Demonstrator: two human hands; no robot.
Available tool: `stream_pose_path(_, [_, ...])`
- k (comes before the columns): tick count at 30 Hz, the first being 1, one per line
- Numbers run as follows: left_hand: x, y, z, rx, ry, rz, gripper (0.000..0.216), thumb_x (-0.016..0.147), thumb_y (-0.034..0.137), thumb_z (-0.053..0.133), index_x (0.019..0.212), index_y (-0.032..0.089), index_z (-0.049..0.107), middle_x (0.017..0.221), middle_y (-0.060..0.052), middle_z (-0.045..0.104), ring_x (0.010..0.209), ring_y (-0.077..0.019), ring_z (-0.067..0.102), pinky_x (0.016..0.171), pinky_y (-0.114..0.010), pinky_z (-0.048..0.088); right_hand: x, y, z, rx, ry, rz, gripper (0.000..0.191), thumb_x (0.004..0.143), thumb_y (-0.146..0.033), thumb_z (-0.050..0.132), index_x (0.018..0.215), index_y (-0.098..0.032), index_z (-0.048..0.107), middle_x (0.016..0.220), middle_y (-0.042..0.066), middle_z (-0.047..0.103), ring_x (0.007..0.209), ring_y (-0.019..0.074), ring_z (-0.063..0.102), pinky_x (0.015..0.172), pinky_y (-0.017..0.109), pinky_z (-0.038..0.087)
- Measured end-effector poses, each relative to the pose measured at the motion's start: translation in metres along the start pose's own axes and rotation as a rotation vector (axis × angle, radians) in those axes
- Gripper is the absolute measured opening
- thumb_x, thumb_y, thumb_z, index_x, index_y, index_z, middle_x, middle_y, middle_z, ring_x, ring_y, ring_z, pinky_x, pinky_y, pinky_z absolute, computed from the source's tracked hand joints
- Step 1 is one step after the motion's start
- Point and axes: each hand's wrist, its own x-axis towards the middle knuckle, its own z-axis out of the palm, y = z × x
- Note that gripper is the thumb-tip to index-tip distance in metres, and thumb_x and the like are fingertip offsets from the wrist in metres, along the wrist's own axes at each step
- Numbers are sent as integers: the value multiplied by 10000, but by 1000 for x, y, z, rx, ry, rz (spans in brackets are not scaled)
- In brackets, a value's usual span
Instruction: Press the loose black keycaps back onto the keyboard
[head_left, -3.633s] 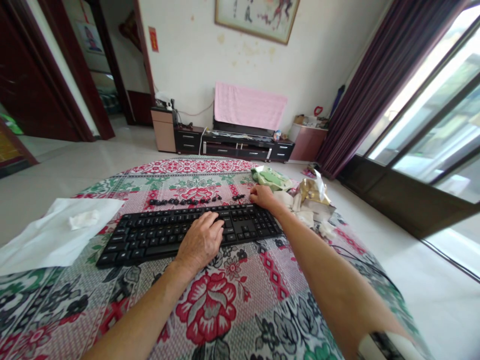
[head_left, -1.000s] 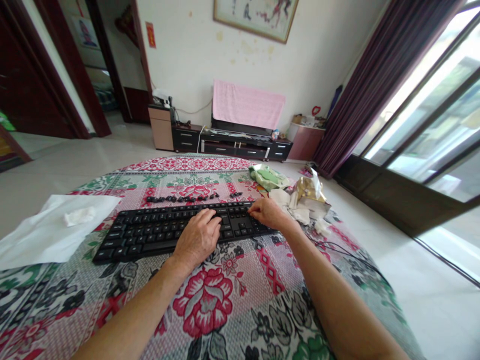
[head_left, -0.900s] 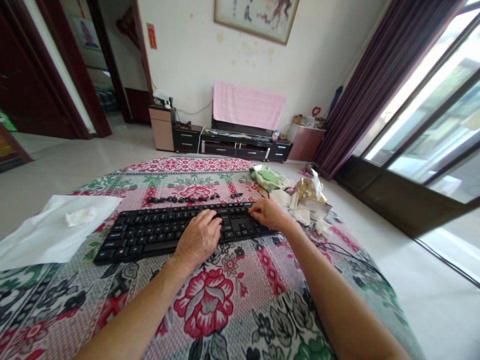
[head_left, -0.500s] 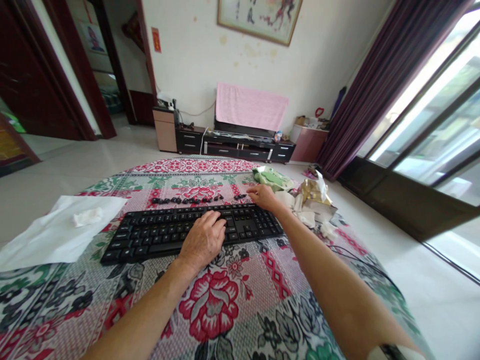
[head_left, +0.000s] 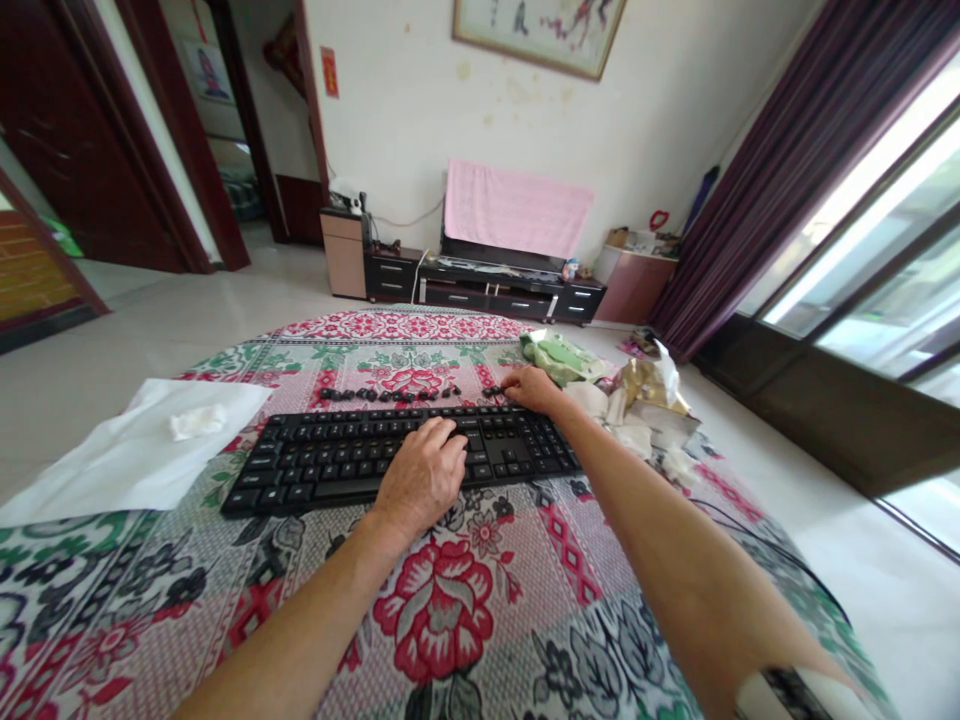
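Note:
A black keyboard [head_left: 315, 465] lies across a flowered tablecloth [head_left: 435, 610]. My left hand [head_left: 424, 475] rests palm down on its middle keys, fingers lying loosely on them. Behind the keyboard runs a row of loose black keycaps [head_left: 390, 394]. My right hand [head_left: 531, 388] reaches past the keyboard's far right edge. Its fingertips are pinched together on a small keycap [head_left: 491, 391] at the right end of that row.
A white paper sheet [head_left: 112, 470] with a crumpled tissue [head_left: 196, 421] lies left of the keyboard. A green cloth [head_left: 559, 355], a gold wrapper [head_left: 652, 380] and white scraps sit to the right. A dark cable [head_left: 750, 530] trails off the table's right side.
My right hand lifted off the keyboard's right-hand keys and went forward to the right end of the keycap row. My left hand stayed on the keyboard. The view shifted slightly.

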Motion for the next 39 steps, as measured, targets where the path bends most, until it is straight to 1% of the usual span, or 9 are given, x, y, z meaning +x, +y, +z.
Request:
stream_pose_path(4, [0, -1, 1, -17, 18, 4, 254, 810, 221, 379, 963, 149, 569, 1076, -110, 524, 1063, -228, 425, 856, -409, 405, -6, 0, -2, -11, 50, 8, 249, 734, -192, 435, 786, -147, 674, 769, 59, 666, 727, 169, 580, 671, 234, 390])
stream_pose_path(7, [-1, -1, 2, -12, 21, 12, 257, 810, 219, 377, 970, 148, 566, 1072, -112, 526, 1055, -226, 433, 858, -412, 403, -15, 2, -2, -4, 88, 14, 272, 765, -214, 405, 840, -132, 653, 820, 78, 659, 765, 177, 579, 702, 242, 390])
stream_pose_path(11, [-1, -1, 2, 11, 8, 14, 271, 815, 222, 369, 985, 141, 563, 1086, -117, 519, 1061, -227, 430, 868, -408, 398, -22, 5, -2, 20, 108, 12, 290, 761, -215, 419, 967, -154, 615, 927, 61, 649, 833, 169, 573, 747, 232, 392])
stream_pose_path(14, [-1, -1, 3, 16, 18, 21, 278, 816, 221, 367, 993, 134, 563, 1089, -121, 520, 1063, -228, 428, 872, -409, 396, -17, 5, -3, 44, 71, -12, 295, 771, -205, 402, 956, -180, 630, 958, 41, 647, 875, 164, 566, 780, 227, 384])
stream_pose_path(19, [-1, -2, 2, 25, 26, 38, 275, 814, 220, 370, 991, 137, 564, 1075, -116, 525, 1053, -224, 436, 855, -408, 410, -9, 5, 1, 69, 22, -6, 271, 752, -193, 427, 872, -185, 670, 900, 35, 666, 845, 176, 575, 765, 231, 390])
stream_pose_path(23, [0, -2, 2, 28, -1, 25, 278, 818, 221, 362, 990, 136, 563, 1074, -114, 526, 1052, -219, 437, 866, -406, 404, -11, 10, 6, 111, 20, 31, 240, 719, -209, 474, 858, -180, 668, 821, 21, 674, 766, 155, 585, 691, 209, 406])
stream_pose_path(28, [0, -2, 3, 26, 7, 27, 279, 816, 224, 366, 994, 137, 562, 1084, -117, 522, 1061, -225, 432, 869, -410, 400, -11, 13, 6, 152, 14, 67, 209, 654, -201, 533, 811, -163, 665, 736, 15, 667, 662, 133, 577, 599, 194, 403])
stream_pose_path(35, [0, -2, 2, 19, 7, 22, 268, 812, 222, 374, 980, 140, 566, 1069, -114, 528, 1055, -222, 436, 872, -407, 398, -9, 10, 6, 188, 42, 67, 216, 597, -162, 552, 780, -154, 667, 720, 26, 660, 641, 143, 557, 581, 212, 390])
stream_pose_path(39, [0, -1, 2, 8, 31, 29, 263, 808, 218, 379, 980, 144, 565, 1065, -111, 530, 1048, -220, 441, 867, -410, 403, -11, 11, 5, 231, 41, 46, 193, 609, -158, 533, 750, -169, 665, 679, 2, 653, 624, 129, 547, 573, 202, 384])
